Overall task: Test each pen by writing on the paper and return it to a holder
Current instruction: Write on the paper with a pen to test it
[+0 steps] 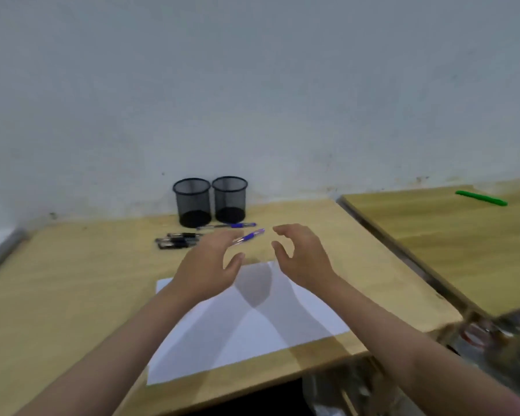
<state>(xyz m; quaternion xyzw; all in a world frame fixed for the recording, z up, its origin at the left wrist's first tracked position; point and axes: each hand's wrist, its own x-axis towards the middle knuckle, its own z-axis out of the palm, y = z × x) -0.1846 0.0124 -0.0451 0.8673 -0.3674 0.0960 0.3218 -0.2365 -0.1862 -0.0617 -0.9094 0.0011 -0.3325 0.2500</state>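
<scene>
I have both hands out over the far edge of the paper [246,322], and neither holds anything. The left hand [206,265] is spread flat with fingers wide; the right hand [300,256] is curled, thumb and fingers apart in a wide grip. Between them, just past the left fingertips, a blue pen [249,236] lies slanted on the table [72,280]. A second blue pen [227,226] lies behind it, near the foot of the holders, and a cluster of black pens [177,240] sits to the left.

I judge the step in hand to be the first pickup, with the slanted blue pen the nearest target. To do it well I would bring the right thumb and forefinger down across the barrel near its middle, pinch, and lift clear before turning the tip toward the paper. The left hand would do best pressed on the sheet so it does not slide while I write.

The left holder [192,202] and right holder [229,199], two black mesh cups, stand side by side against the wall. Both look empty, so no pen is yet returned.
</scene>
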